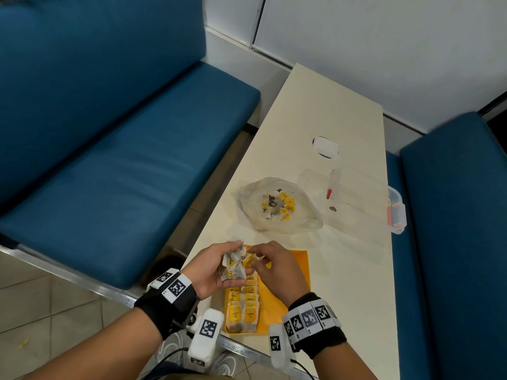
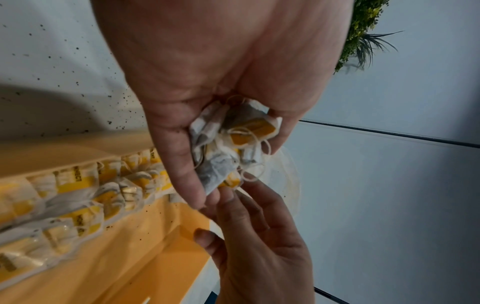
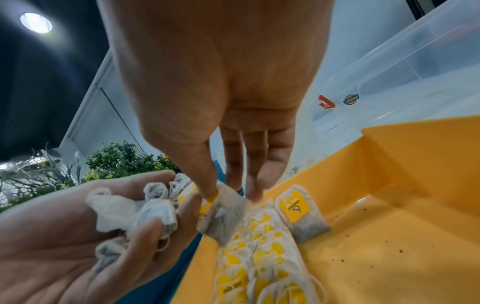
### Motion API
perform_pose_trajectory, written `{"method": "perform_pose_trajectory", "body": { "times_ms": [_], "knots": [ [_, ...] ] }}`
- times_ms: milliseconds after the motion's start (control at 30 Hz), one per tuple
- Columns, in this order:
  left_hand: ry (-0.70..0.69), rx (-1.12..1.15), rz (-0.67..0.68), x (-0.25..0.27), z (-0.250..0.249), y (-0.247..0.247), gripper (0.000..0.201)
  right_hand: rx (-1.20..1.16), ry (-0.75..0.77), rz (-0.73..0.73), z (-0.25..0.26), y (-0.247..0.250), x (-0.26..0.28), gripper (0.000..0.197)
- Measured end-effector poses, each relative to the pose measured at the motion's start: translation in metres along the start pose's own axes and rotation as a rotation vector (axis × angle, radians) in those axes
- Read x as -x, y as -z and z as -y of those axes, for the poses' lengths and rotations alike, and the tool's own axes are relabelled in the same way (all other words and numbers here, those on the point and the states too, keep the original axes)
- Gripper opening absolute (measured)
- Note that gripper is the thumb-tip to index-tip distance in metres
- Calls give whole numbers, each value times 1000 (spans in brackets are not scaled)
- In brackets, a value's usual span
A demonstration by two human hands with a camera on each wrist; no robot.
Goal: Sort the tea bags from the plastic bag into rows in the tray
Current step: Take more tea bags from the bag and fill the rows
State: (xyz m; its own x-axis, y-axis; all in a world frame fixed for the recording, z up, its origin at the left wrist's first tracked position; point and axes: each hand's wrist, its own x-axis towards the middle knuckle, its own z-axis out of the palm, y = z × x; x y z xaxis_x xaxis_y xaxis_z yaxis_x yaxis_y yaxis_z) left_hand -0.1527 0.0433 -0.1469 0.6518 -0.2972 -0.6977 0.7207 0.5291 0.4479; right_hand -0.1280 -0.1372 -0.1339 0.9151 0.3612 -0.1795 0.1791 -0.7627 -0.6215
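My left hand cups a crumpled bunch of tea bags with yellow tags, above the far left end of the yellow tray. My right hand pinches one tea bag at the edge of that bunch, between thumb and fingers. Two rows of tea bags lie along the tray's left side. The plastic bag lies open farther back on the table with more tea bags inside.
A clear plastic container with red clips stands right of the bag. A small white and black object lies farther back. Blue benches flank the cream table. Tea crumbs dot the tray floor.
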Motion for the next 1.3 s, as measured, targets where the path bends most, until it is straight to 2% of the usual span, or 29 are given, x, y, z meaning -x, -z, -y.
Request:
{"method": "perform_pose_trajectory", "body": {
  "times_ms": [133,233,367,433,500,767,1033,1100,1300],
  "knots": [
    [-4,-2,5,1,0,1,27,63,51,-34,-1,-2,0,12],
    [-25,11,0,1,-1,0,24,67,25,-47,-5,5,-2,5],
    [-49,9,-12,1,-4,4,23,69,-74,-72,-21,16,-3,13],
    [-50,5,-9,1,-5,6,24,-77,-196,-56,-28,20,-2,19],
    [-47,2,-7,0,-5,6,27,-215,-277,-65,-36,23,-1,17],
    [-41,-3,-7,-1,-5,7,31,-393,-381,-26,-60,10,-2,15],
    [-26,-21,-21,-1,-6,6,30,-288,-417,71,-69,-4,-14,23],
    [-24,-25,-26,0,-5,5,31,-307,-429,52,-71,-6,-16,22],
    [-16,-33,-36,0,-4,5,36,-426,-508,-125,-73,-18,-23,18]
  ]
}}
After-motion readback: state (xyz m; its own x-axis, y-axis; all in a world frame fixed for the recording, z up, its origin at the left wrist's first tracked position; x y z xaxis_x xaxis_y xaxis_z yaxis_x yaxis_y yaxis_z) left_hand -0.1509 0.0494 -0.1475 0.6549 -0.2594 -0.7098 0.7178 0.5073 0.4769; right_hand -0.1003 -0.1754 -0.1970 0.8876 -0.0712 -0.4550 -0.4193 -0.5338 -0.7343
